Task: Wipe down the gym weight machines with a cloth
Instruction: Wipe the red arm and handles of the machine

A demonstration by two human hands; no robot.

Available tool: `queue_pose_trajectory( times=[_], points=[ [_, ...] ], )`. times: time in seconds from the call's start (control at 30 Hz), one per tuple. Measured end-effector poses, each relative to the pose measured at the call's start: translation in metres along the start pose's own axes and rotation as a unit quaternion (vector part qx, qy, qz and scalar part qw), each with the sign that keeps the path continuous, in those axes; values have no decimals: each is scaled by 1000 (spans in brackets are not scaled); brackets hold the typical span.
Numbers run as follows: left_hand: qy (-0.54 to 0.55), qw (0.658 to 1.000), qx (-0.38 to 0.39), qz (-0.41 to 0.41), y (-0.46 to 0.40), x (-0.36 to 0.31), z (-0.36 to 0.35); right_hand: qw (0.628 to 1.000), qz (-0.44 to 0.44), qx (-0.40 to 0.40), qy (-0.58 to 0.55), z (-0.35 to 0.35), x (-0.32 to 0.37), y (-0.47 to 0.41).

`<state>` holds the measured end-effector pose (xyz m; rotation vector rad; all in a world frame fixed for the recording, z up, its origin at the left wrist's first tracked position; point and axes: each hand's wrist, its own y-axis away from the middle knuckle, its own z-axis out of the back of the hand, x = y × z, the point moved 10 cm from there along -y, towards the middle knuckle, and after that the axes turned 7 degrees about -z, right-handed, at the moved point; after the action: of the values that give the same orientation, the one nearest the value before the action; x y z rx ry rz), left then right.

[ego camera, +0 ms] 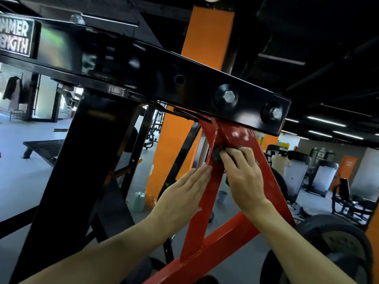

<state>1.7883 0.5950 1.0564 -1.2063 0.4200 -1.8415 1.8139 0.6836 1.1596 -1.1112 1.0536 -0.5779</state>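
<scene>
Pressing a dark cloth (218, 154) to one red bar (207, 193), right hand (244, 177) grips; left hand (182, 193) lies flat.

Tall orange square pillar (172, 152) centre; pale green plastic jug (137, 201) at its base; dark hanging jacket (12, 88) far left; black rubber weight plates (338, 249) near right.
</scene>
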Motion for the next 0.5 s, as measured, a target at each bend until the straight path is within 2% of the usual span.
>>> queue_pose_trajectory(
  times=[0.2, 0.33, 0.43, 0.5],
  points=[
    [14, 1000, 3, 7, 1, 4, 0, 1000, -17, -22, 6, -13, 14, -28],
    [2, 999, 31, 14, 1, 4, 1, 995, -73, 72, 17, -10, -22, 41],
    [3, 1000, 24, 18, 0, -2, 7, 979, -149, 130, 43, 10, -53, 104],
    [11, 999, 46, -13, 3, -21, -3, 969, -184, 158, 54, 25, -64, 140]
  ],
)
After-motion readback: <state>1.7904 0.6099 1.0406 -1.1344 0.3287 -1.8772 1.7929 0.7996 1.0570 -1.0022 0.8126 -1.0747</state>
